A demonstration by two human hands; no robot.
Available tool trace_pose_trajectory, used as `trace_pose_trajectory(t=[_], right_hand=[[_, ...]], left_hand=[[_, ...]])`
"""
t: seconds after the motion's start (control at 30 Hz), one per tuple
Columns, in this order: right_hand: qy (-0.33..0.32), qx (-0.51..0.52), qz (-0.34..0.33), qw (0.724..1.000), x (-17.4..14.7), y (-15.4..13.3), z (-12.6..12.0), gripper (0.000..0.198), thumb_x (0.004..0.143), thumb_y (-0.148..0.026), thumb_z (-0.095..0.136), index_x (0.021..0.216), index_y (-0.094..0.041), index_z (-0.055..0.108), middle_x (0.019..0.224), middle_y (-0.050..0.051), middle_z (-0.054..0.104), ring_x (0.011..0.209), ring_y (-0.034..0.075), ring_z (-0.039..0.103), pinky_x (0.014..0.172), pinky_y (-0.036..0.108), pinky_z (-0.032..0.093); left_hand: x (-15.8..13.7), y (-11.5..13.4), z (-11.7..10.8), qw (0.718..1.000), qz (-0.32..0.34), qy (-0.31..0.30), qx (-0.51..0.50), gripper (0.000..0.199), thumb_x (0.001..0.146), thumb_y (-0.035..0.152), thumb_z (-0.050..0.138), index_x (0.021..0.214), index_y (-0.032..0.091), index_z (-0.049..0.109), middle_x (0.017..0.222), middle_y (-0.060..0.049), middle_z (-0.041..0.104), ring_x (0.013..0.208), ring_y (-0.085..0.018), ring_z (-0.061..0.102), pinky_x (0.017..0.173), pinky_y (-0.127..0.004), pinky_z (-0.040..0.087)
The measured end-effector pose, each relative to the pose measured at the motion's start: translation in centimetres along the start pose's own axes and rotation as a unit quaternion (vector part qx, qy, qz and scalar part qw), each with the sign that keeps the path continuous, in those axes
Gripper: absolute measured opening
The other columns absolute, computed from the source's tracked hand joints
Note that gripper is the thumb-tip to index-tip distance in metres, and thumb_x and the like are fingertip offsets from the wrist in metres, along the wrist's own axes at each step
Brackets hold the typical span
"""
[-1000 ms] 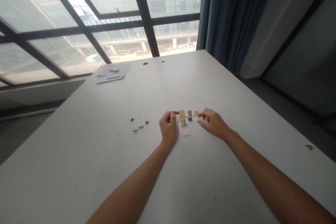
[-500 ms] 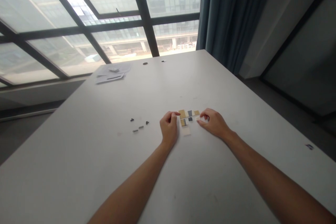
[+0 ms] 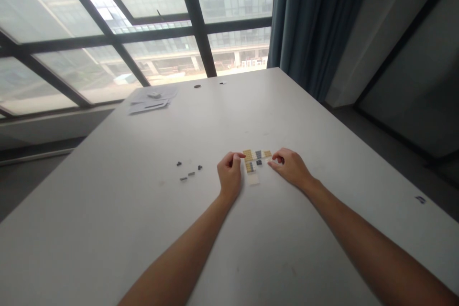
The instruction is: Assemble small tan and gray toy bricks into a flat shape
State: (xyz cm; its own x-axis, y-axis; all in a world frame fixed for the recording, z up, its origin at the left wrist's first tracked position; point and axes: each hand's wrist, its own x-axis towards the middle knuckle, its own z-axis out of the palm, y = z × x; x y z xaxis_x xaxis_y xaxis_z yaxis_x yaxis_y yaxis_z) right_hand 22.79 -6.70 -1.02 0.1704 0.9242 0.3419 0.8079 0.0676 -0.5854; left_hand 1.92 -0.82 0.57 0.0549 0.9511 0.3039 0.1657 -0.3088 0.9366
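Note:
A small patchwork of toy building bricks in tan, white and grey lies on the table, with a pale flat piece at its near end. A dark grey brick sits in the inner corner. My left hand is curled at the left side, its index fingertip against the tan bricks; nothing shows in its fingers. At the right side my right hand pinches with thumb and index finger at a small white piece, partly hidden by the fingertips.
Left of my left hand lie small loose parts: a dark one, another dark one and two grey bars. Papers rest at the far left of the white table. A small dark-marked item lies near the right edge.
Both hands keep their places at the bricks, with hardly any finger movement. The whole view has shifted very slightly.

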Motion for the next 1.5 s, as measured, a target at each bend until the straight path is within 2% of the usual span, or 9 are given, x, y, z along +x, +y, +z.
trace_pose_trajectory(t=[0.2, 0.3, 0.4, 0.5, 0.6, 1.27, 1.5], right_hand=[[0.005, 0.011, -0.001, 1.000, 0.1, -0.2, -0.1, 0.015, 0.081, -0.032, 0.069, 0.075, -0.019, 0.066, 0.073, 0.000, 0.060, 0.069, 0.015, 0.053, 0.066, 0.028, 0.039], [0.037, 0.043, 0.003, 0.998, 0.1, -0.1, -0.2, 0.018, 0.084, -0.031, 0.063, 0.072, -0.018, 0.066, 0.071, 0.001, 0.061, 0.067, 0.015, 0.053, 0.065, 0.028, 0.039], [0.106, 0.108, 0.062, 0.987, 0.4, 0.4, -0.4, 0.025, 0.086, -0.029, 0.052, 0.069, -0.017, 0.067, 0.066, 0.002, 0.061, 0.064, 0.016, 0.052, 0.063, 0.028, 0.038], [0.153, 0.168, 0.134, 0.965, 0.6, 0.9, -0.7, 0.029, 0.084, -0.030, 0.049, 0.068, -0.016, 0.068, 0.056, 0.000, 0.054, 0.057, 0.015, 0.048, 0.056, 0.027, 0.034], [0.171, 0.197, 0.151, 0.953, 0.8, 1.1, -0.9, 0.029, 0.082, -0.032, 0.050, 0.066, -0.015, 0.067, 0.053, -0.002, 0.050, 0.054, 0.014, 0.044, 0.053, 0.027, 0.031], [0.150, 0.185, 0.128, 0.963, 0.8, 0.8, -0.9, 0.031, 0.083, -0.033, 0.049, 0.066, -0.016, 0.068, 0.052, -0.002, 0.048, 0.054, 0.014, 0.043, 0.054, 0.027, 0.031], [0.149, 0.177, 0.126, 0.965, 0.8, 0.9, -0.8, 0.032, 0.083, -0.034, 0.049, 0.066, -0.016, 0.068, 0.050, -0.002, 0.046, 0.053, 0.014, 0.043, 0.054, 0.027, 0.030]], left_hand=[[0.0, 0.1, 0.0, 1.000, 0.005, -0.001, 0.000, 0.030, 0.088, 0.032, 0.050, 0.075, 0.017, 0.072, 0.064, 0.001, 0.059, 0.061, -0.013, 0.049, 0.057, -0.026, 0.034], [0.0, 0.2, -0.1, 1.000, 0.006, 0.000, 0.005, 0.030, 0.088, 0.032, 0.049, 0.075, 0.017, 0.072, 0.063, 0.001, 0.057, 0.060, -0.013, 0.048, 0.057, -0.026, 0.034], [0.0, 0.3, 0.0, 1.000, 0.006, 0.001, 0.011, 0.031, 0.088, 0.032, 0.049, 0.075, 0.017, 0.072, 0.062, 0.001, 0.056, 0.059, -0.014, 0.047, 0.057, -0.026, 0.033], [0.0, 0.2, 0.0, 1.000, 0.006, 0.003, 0.015, 0.030, 0.087, 0.032, 0.049, 0.074, 0.017, 0.072, 0.061, 0.001, 0.055, 0.059, -0.014, 0.046, 0.056, -0.026, 0.033], [0.1, 0.1, 0.0, 1.000, 0.004, 0.005, 0.017, 0.031, 0.087, 0.032, 0.049, 0.073, 0.017, 0.072, 0.059, 0.002, 0.052, 0.057, -0.013, 0.045, 0.055, -0.026, 0.032], [0.1, 0.3, 0.0, 1.000, -0.003, 0.006, 0.012, 0.031, 0.087, 0.034, 0.049, 0.074, 0.017, 0.071, 0.056, 0.003, 0.048, 0.055, -0.013, 0.041, 0.054, -0.026, 0.030], [0.1, 0.2, 0.0, 1.000, -0.008, 0.005, 0.007, 0.031, 0.087, 0.033, 0.050, 0.074, 0.017, 0.071, 0.058, 0.003, 0.051, 0.056, -0.013, 0.043, 0.055, -0.025, 0.031]])
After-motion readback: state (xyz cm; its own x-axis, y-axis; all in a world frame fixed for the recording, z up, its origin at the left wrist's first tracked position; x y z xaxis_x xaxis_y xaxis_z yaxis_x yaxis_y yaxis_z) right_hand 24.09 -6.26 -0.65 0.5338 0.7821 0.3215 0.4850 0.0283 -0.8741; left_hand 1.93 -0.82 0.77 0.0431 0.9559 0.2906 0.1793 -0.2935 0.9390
